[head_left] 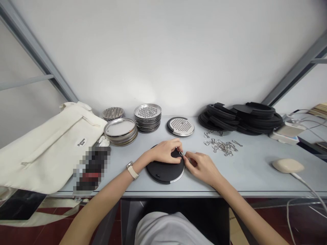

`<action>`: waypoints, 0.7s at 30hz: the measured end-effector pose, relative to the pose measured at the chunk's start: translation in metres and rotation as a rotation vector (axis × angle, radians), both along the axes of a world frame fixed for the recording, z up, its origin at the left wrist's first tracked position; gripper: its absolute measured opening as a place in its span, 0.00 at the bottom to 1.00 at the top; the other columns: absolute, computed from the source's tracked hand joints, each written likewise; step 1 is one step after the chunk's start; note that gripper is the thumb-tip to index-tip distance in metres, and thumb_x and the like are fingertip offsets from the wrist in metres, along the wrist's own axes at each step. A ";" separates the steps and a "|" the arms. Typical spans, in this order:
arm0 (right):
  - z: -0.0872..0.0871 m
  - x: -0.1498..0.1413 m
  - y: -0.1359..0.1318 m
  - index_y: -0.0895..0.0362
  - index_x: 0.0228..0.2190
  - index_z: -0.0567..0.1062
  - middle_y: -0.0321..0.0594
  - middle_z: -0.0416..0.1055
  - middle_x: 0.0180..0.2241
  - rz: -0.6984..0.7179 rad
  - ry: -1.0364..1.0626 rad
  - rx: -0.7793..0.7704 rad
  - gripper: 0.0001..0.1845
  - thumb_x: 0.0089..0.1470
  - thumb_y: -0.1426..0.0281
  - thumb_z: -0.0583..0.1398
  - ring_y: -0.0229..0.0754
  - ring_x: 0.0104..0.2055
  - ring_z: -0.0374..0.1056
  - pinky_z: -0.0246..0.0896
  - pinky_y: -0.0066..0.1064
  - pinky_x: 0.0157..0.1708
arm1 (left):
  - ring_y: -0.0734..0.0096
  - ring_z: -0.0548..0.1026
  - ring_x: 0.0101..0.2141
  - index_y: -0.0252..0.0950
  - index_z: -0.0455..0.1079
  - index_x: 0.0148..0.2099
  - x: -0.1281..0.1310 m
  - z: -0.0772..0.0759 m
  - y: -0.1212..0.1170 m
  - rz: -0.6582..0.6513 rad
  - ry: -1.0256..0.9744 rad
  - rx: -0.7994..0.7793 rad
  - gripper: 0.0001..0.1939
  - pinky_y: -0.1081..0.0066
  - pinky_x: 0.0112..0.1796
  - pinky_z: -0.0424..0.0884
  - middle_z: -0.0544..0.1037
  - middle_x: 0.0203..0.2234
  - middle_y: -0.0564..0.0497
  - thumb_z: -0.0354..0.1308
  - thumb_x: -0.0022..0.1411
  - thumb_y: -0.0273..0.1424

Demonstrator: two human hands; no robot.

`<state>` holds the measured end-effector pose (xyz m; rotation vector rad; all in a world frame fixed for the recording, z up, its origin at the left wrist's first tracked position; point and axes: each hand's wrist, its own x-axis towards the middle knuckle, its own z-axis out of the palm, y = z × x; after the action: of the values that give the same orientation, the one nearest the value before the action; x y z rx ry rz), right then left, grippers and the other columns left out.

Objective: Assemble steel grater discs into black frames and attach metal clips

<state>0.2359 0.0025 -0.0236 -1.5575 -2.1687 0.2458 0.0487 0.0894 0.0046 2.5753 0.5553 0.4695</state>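
A black round holder (pixel 163 172) with a silvery edge showing at its lower right lies flat on the table in front of me. Over its upper part rests my left hand (pixel 166 151), fingers bent, with a gap between thumb and index finger. In that gap shows the looped end of a small metal wire clip (pixel 181 153). My right hand (pixel 201 165), at the holder's right edge, pinches this clip between thumb and fingers. The clip's other end is hidden by the right fingers. Just behind sits a round grater (pixel 182 126) in a black rim.
Metal grater discs (pixel 148 117) and plain-topped discs (pixel 120 131) stand stacked at the back left. Loose wire clips (pixel 223 147) lie right of centre, before piled black holders (pixel 258 117). A white bag (pixel 51 146) is at left, a cream mouse-shaped object (pixel 288 165) with a cable at right.
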 end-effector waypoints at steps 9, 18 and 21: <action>0.000 -0.002 -0.001 0.54 0.23 0.59 0.33 0.63 0.19 0.028 0.023 -0.029 0.14 0.59 0.65 0.49 0.37 0.21 0.58 0.46 0.27 0.26 | 0.75 0.66 0.30 0.36 0.65 0.39 0.000 0.001 -0.001 -0.014 -0.005 0.005 0.12 0.76 0.30 0.62 0.68 0.35 0.53 0.60 0.51 0.28; 0.001 0.000 -0.001 0.53 0.26 0.57 0.32 0.61 0.20 0.103 0.083 -0.115 0.12 0.62 0.66 0.46 0.37 0.20 0.57 0.46 0.27 0.24 | 0.75 0.66 0.31 0.37 0.64 0.40 0.000 0.001 -0.001 -0.025 -0.046 0.006 0.12 0.75 0.31 0.62 0.69 0.35 0.53 0.60 0.52 0.28; 0.000 0.000 -0.001 0.53 0.27 0.58 0.33 0.62 0.21 0.102 0.084 -0.126 0.13 0.63 0.65 0.45 0.38 0.22 0.59 0.47 0.28 0.26 | 0.74 0.66 0.31 0.37 0.63 0.39 0.001 0.002 -0.002 -0.024 -0.051 -0.006 0.12 0.75 0.30 0.62 0.69 0.35 0.53 0.60 0.51 0.28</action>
<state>0.2361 0.0017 -0.0236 -1.4759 -2.2067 0.4812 0.0492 0.0874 0.0067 2.5542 0.5074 0.5232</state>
